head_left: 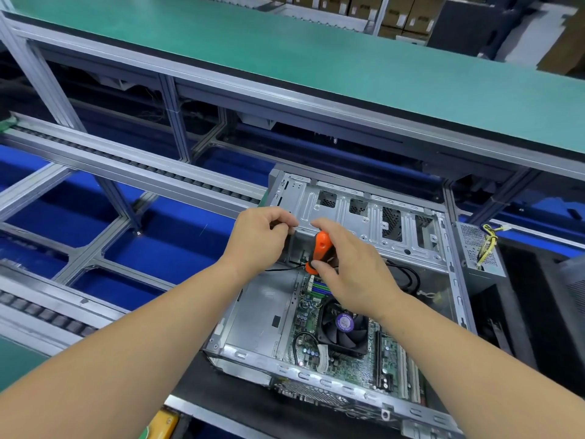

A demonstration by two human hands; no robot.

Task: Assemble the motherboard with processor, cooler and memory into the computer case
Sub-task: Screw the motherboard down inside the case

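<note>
1. on the far left the roller conveyor (104, 156) ran in grey rails over blue floor, with open frame bays between its crossbars; a green shelf (285, 58) hung above and behind it all, its dark lip closing off the room over the far side.

2. the left hand (259, 239) sat at the case's far left corner, just left of the drive cage, fingers curled in and pinching something small and dark against the cage edge; what it was i could not tell. a thin black wire (278, 268) trailed under that hand.

3. the computer case (316, 380) lay on its side, open face up, on a dark mat, its long axis running from the near edge away toward the shelf. its rims boxed the hands in on the left, near and right sides.

4. the right hand (351, 264) was just beside the left one, well inside the case, its fingers wrapped round an orange screwdriver (319, 251). the handle stood nearly upright, top leaning slightly right, tip end down towards the board and hidden by the hand.

5. the motherboard (348, 362) lay flat on the case floor, under and nearer than the right hand, long side running with the case. the cooler (343, 327) sat on it, fan up, just under the right wrist. a memory stick (378, 359) stood in its slot right of the cooler, lengthways with the case.

6. just outside the right rim stood a power supply (478, 248) with yellow wires.
</note>
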